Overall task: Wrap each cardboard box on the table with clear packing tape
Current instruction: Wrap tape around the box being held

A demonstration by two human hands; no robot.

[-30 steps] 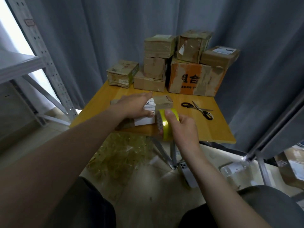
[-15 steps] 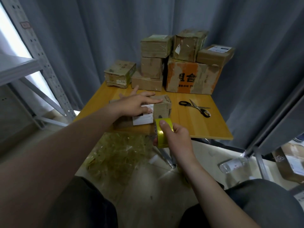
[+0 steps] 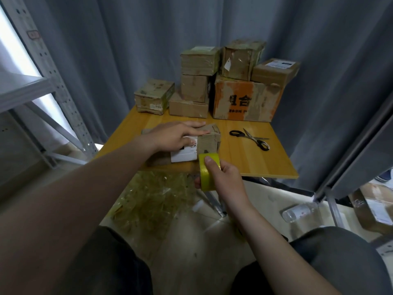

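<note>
A flat cardboard box (image 3: 209, 142) with a white label lies near the front edge of the yellow wooden table (image 3: 244, 158). My left hand (image 3: 176, 135) rests flat on top of it with straight fingers. My right hand (image 3: 225, 175) grips a yellowish roll of packing tape (image 3: 207, 175) just in front of the box's near side, at the table edge, thumb on the roll's top. Several taped cardboard boxes (image 3: 244, 101) are stacked at the back of the table.
Black-handled scissors (image 3: 251, 138) lie right of the box. Crumpled clear plastic (image 3: 153, 199) and a plastic bottle (image 3: 299, 211) lie on the floor. A metal shelf frame (image 3: 42, 81) stands left. Grey curtains hang behind. Another box (image 3: 376, 209) sits on the floor at right.
My right hand has pulled the tape roll down and toward me, from beside the box to below the table edge. My left hand's fingers have straightened on the box top.
</note>
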